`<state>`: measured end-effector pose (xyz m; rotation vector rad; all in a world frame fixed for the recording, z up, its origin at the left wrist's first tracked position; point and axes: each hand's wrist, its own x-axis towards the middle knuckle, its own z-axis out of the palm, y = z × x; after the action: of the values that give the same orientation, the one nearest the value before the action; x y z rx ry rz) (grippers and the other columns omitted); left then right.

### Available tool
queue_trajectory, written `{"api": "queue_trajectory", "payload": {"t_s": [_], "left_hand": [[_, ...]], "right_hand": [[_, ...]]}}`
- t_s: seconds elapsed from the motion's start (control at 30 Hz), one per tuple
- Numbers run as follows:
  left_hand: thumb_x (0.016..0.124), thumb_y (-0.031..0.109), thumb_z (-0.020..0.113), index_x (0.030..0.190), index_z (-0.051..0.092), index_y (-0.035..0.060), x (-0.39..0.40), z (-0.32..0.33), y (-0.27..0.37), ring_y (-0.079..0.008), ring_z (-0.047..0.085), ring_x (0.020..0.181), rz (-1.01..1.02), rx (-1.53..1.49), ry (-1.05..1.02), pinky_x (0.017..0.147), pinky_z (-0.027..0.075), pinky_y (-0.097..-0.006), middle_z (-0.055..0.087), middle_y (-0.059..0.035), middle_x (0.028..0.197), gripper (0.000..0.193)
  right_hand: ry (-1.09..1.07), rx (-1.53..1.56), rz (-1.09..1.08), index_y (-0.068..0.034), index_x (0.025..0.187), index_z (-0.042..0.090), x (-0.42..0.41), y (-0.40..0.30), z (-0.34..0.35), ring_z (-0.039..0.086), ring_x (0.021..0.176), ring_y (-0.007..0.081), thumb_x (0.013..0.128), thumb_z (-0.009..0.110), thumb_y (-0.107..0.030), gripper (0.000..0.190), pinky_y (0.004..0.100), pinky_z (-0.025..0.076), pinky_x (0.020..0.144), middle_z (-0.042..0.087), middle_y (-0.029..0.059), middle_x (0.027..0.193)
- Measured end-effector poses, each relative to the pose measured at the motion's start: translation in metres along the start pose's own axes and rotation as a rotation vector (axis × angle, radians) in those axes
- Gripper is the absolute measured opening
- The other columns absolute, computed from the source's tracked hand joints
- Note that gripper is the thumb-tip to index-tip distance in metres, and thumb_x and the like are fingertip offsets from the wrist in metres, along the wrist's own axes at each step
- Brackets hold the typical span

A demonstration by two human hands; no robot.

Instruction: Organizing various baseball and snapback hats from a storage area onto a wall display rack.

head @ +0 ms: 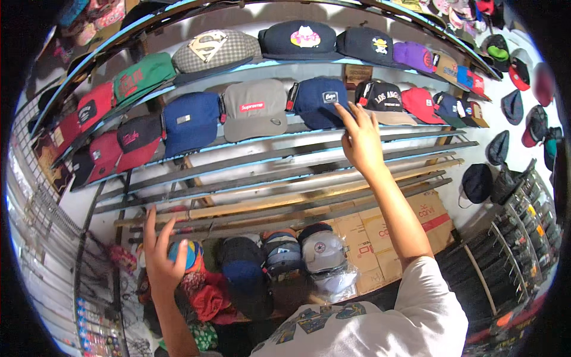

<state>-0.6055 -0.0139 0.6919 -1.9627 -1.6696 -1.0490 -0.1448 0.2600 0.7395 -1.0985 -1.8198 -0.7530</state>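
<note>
My right hand (362,140) reaches up to the second shelf row, its fingertips at the brim of a navy cap (320,102) with a small front patch; whether they touch cannot be told. Just right of those fingers sits a black cap with a tan brim (387,102). To the left of the navy cap stands a grey cap with a red patch (255,109). My left hand (164,254) is raised with spread fingers and holds nothing, in front of the lower slats. Behind it lie a multicoloured round item (189,255) and red cloth (213,296).
Bare slats (285,196) run below the capped rows. Beneath them are stacked caps (281,250) and flattened cardboard (370,245). Caps hang on the right wall, including a black one (476,183). A wire rack (526,223) stands lower right, a metal grid at far left.
</note>
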Motion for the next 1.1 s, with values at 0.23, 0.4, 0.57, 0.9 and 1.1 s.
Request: {"api": "queue_trajectory", "payload": {"t_s": [0.23, 0.4, 0.57, 0.9, 1.1], "left_hand": [[0.093, 0.007, 0.070, 0.135, 0.071, -0.0032, -0.038, 0.041, -0.017, -0.0474, 0.045, 0.156, -0.225, -0.146, -0.012, 0.128, 0.037, -0.0555, 0.042, -0.0258, 0.173, 0.044], [0.093, 0.007, 0.072, 0.135, 0.073, -0.0007, -0.031, 0.062, 0.003, -0.0471, 0.045, 0.156, -0.239, -0.183, -0.057, 0.128, 0.037, -0.0536, 0.043, -0.0250, 0.173, 0.043], [0.095, 0.008, 0.073, 0.136, 0.073, 0.0009, -0.009, 0.066, 0.042, -0.0460, 0.046, 0.156, -0.118, -0.098, -0.033, 0.127, 0.038, -0.0524, 0.043, -0.0235, 0.174, 0.042], [0.096, 0.008, 0.076, 0.134, 0.075, -0.0036, 0.026, 0.095, 0.145, -0.0442, 0.044, 0.159, -0.091, -0.179, -0.005, 0.127, 0.038, -0.0523, 0.041, -0.0210, 0.176, 0.039], [0.097, 0.006, 0.077, 0.136, 0.073, 0.0006, 0.027, 0.115, 0.164, -0.0437, 0.043, 0.160, -0.002, -0.128, 0.022, 0.128, 0.037, -0.0519, 0.042, -0.0222, 0.175, 0.040]], "right_hand": [[-0.048, -0.289, 0.160, -0.018, 0.161, 0.056, -0.032, 0.135, -0.032, 0.049, 0.150, 0.0445, 0.084, 0.064, 0.002, 0.080, 0.0661, 0.037, 0.124, 0.056, 0.0199, 0.157], [-0.126, -0.311, 0.098, -0.022, 0.154, 0.064, -0.032, 0.178, -0.030, 0.054, 0.148, 0.0448, 0.093, 0.060, 0.000, 0.065, 0.0650, 0.041, 0.122, 0.061, 0.0178, 0.157], [-0.032, -0.123, 0.001, -0.019, 0.141, 0.074, -0.030, 0.202, -0.015, 0.069, 0.129, 0.0462, 0.099, 0.064, -0.007, 0.045, 0.0529, 0.053, 0.113, 0.074, 0.0157, 0.141], [0.158, -0.047, -0.030, -0.017, 0.133, 0.076, -0.035, 0.172, -0.014, 0.070, 0.125, 0.0373, 0.091, 0.067, -0.004, 0.044, 0.0527, 0.052, 0.110, 0.076, 0.0079, 0.138], [0.143, 0.007, -0.038, -0.016, 0.136, 0.074, -0.034, 0.175, -0.003, 0.068, 0.127, 0.0371, 0.087, 0.071, -0.003, 0.051, 0.0562, 0.049, 0.112, 0.075, 0.0102, 0.138]]}}
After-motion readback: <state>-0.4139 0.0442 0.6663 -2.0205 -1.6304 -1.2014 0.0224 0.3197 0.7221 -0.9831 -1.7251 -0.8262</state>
